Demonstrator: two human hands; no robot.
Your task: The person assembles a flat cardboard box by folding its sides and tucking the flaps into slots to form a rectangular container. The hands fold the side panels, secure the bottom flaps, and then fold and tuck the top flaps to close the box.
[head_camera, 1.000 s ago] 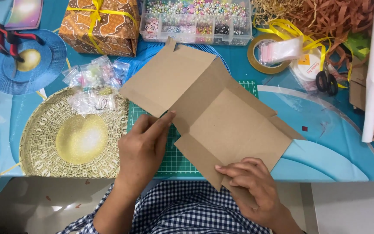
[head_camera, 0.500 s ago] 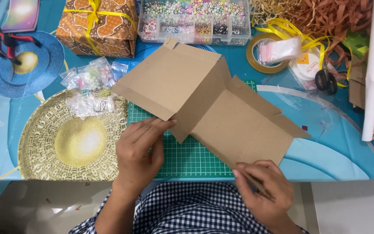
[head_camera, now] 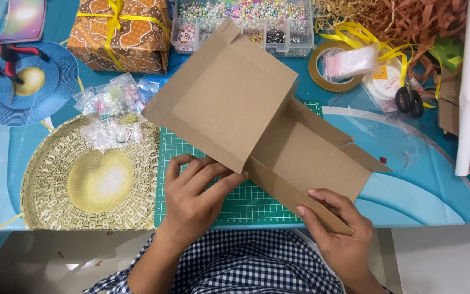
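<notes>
A flat brown cardboard box blank (head_camera: 235, 103) with creased flaps lies tilted over a green cutting mat (head_camera: 235, 201) on the table. My left hand (head_camera: 194, 198) rests on the mat, its fingertips touching the underside of the raised upper panel's corner. My right hand (head_camera: 335, 226) grips the lower long flap (head_camera: 295, 196) of the cardboard near the table's front edge, thumb on top, bending it upward.
A gold woven round mat (head_camera: 82, 179) lies left, with small plastic bags of beads (head_camera: 110, 111) on it. Behind are a wrapped gift box (head_camera: 121, 32), a clear bead organiser (head_camera: 246, 16), a tape roll (head_camera: 335, 68), scissors (head_camera: 409, 100), paper shreds and a wrapping-paper roll (head_camera: 469, 87).
The cardboard has shifted up and away from me. The lower flap has been lifted by my right hand, and my left hand slid toward the panel's corner.
</notes>
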